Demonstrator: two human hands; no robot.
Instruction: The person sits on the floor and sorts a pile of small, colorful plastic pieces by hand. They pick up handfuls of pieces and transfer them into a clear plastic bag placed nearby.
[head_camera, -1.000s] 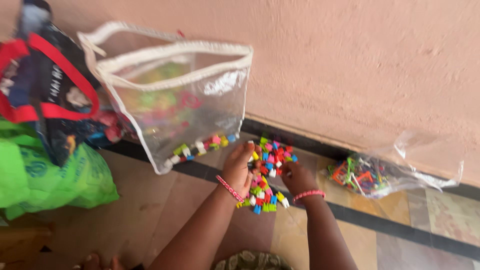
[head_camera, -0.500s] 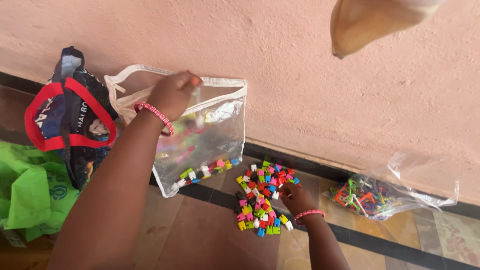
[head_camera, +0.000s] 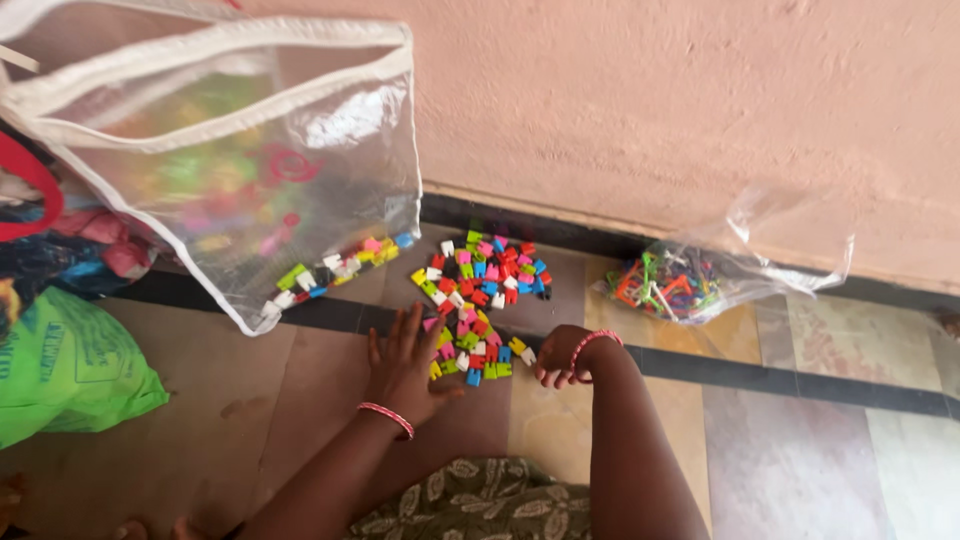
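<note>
Left hand (head_camera: 405, 365): flat on the floor tiles (head_camera: 300, 400), fingers spread wide, palm down, holding nothing. Fingertips reach the near left edge of the pile of small plastic pieces (head_camera: 480, 300); a pink bead bracelet (head_camera: 388, 418) sits on the wrist.

Right hand (head_camera: 558, 358): curled into a loose fist at the near right edge of the pile, knuckles towards the pieces. Whether it grips any pieces inside the fist cannot be told from here. A matching bracelet (head_camera: 595, 340) is on that wrist.

Pile of small plastic pieces: a heap on the floor, between both hands and the dark border strip (head_camera: 800, 385) by the wall. Pink, red, blue, green, yellow, white and black, each with a notched end. Judged light, hard and rigid, not fragile, smooth enough to skid and scatter on tile. Best pinched singly between thumb and finger, or scooped with a cupped palm.

Clear zip bag (head_camera: 230, 170): white-edged, propped upright left of the pile, more of the same pieces lying along its bottom corner. Soft and floppy; likely to sag if taken by one edge.

Thin plastic bag (head_camera: 740, 270): right of the pile, against the pink wall (head_camera: 650, 100), holding coloured sticks and frames.

Green bag (head_camera: 60, 365): far left, near the zip bag.
</note>
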